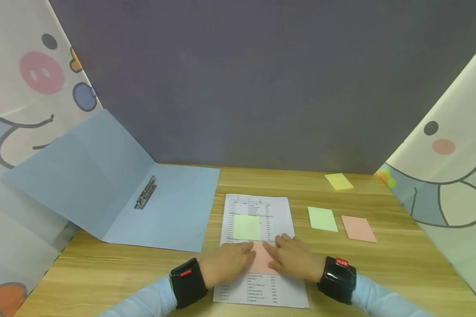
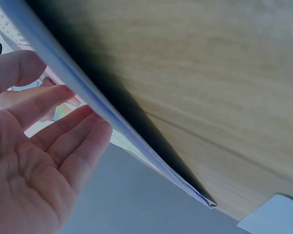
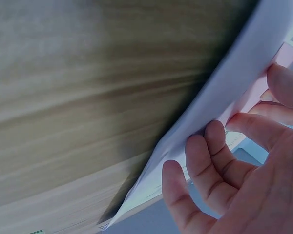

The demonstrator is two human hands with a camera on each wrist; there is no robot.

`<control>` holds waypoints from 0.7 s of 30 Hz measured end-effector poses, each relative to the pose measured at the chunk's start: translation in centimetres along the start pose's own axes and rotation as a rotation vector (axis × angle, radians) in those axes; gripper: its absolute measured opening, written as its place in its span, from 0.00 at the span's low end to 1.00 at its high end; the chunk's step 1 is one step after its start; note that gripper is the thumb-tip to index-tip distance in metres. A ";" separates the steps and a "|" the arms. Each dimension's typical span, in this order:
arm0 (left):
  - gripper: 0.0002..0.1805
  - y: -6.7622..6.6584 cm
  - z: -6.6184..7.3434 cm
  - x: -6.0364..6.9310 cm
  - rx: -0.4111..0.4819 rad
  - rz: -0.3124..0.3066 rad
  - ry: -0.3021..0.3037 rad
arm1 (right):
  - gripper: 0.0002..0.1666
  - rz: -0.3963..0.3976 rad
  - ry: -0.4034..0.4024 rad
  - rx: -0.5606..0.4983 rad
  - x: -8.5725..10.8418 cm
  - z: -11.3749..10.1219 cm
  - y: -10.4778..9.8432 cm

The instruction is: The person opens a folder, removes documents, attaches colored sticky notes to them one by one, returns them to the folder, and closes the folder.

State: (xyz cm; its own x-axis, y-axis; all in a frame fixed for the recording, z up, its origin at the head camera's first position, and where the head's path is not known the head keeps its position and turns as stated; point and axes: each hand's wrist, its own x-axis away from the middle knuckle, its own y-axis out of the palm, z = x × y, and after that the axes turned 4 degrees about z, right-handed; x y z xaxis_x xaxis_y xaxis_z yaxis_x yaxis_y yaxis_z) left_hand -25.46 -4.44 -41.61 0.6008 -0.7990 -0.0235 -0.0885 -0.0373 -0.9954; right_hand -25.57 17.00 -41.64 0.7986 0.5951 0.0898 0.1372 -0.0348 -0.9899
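So, head view first: two hands, left hand (image 1: 228,263) and right hand (image 1: 295,259), unclenched, fingertips on one pink note (image 1: 260,259) that lies on the printed papers (image 1: 279,211), just below one green note (image 1: 246,227). Three more stickies sit to the right on the worktop (image 1: 123,277): one yellow (image 1: 339,181), one green (image 1: 322,219), one pink (image 1: 358,228). One blue folder (image 1: 182,198) at left, one metal clip (image 1: 145,193) inside. Left wrist view: fingers relaxed by the papers' edge. Right wrist view: fingers loosely bent by the pink note.
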 end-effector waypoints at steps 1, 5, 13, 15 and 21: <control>0.17 0.0 0.0 0.0 -0.003 0.002 0.001 | 0.32 0.004 -0.001 0.003 0.1 0.1 0.0; 0.18 0.0 0.0 0.0 0.004 -0.005 -0.005 | 0.31 0.027 -0.014 0.018 0.4 0.3 0.0; 0.18 -0.2 0.1 0.2 0.041 -0.032 -0.039 | 0.31 0.043 -0.012 0.028 0.9 0.9 0.3; 0.19 -0.2 0.2 0.3 0.048 -0.031 -0.043 | 0.31 0.039 -0.008 0.025 1.0 1.1 0.3; 0.19 -0.1 0.3 0.4 0.040 -0.026 -0.035 | 0.31 0.021 0.009 0.013 1.5 1.4 0.3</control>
State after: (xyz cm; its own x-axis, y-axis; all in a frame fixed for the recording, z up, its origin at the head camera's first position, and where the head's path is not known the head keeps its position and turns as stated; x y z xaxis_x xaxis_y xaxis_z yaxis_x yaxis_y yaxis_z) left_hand -25.02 -4.59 -41.59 0.6303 -0.7763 0.0003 -0.0404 -0.0333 -0.9986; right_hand -25.15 19.00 -41.94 0.8063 0.5874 0.0696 0.1125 -0.0367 -0.9930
